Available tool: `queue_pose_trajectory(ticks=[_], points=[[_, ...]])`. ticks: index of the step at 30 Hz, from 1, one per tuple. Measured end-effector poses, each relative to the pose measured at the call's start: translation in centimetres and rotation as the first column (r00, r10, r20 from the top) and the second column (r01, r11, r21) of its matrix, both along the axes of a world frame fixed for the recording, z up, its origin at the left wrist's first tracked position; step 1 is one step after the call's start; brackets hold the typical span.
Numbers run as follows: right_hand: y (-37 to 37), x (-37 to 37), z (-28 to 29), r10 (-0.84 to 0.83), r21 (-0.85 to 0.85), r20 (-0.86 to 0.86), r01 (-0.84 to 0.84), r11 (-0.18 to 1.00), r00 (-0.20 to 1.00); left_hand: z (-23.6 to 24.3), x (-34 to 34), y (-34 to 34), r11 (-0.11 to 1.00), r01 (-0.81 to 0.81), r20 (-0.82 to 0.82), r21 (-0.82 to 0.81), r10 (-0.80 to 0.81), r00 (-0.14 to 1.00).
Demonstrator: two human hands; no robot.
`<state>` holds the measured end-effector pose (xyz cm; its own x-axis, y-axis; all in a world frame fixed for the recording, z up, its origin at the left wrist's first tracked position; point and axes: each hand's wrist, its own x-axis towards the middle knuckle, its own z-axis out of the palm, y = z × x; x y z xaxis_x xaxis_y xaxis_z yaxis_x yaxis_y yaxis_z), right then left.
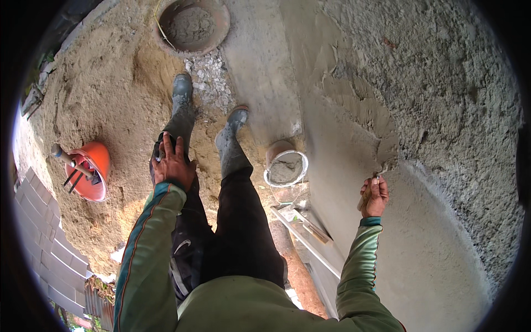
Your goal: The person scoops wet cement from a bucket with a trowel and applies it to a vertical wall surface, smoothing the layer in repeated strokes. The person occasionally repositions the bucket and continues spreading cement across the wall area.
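Observation:
My right hand [376,195] grips a trowel [379,174] by its handle, up against the wall on the right. The blade is coated in grey mortar, so its edges blend into the wet layer. Around it, a thick ridged patch of fresh mortar [359,102] stretches away up the wall, with smoother plaster [354,155] alongside. My left hand [176,167] rests on my left knee, fingers spread and holding nothing. Between my right leg and the wall stands a small bucket [279,148] with grey mortar inside.
A round basin [222,25] of mortar sits at the far end. To the left, an orange bucket [98,157] holds a hammer [69,159] and other tools. Pale rubble [209,83] lies beyond my boots. A long straight strip [307,242] lies by the wall's foot, near a wooden-handled tool [316,231].

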<state>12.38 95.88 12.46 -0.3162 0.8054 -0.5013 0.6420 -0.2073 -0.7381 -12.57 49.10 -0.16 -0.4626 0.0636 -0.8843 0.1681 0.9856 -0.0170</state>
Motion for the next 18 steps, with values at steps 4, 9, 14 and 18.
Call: queue_pose_trajectory(ticks=[4, 9, 14, 18], points=[[-3.4, 5.3, -0.2, -0.072, 0.132, -0.071, 0.081, 0.988, 0.995, -0.2, 0.4, -0.3, 1.000, -0.018, 0.015, -0.017, 0.018, 1.000], [0.2, 6.0, -8.7, 0.083, 0.095, 0.028, -0.086, 0.992, 0.996, -0.5, 1.1, -0.7, 1.000, -0.016, 0.000, -0.010, 0.016, 1.000], [3.8, 4.5, -19.7, 0.084, -0.043, 0.422, -0.073, 0.996, 0.903, -1.1, 1.5, -0.2, 1.000, 0.005, -0.013, -0.009, -0.005, 1.000], [3.6, 1.8, -20.1, 0.137, 0.034, 0.557, -0.187, 0.982, 0.819, -0.9, 1.5, 0.6, 1.000, 0.011, -0.023, -0.002, -0.011, 1.000]])
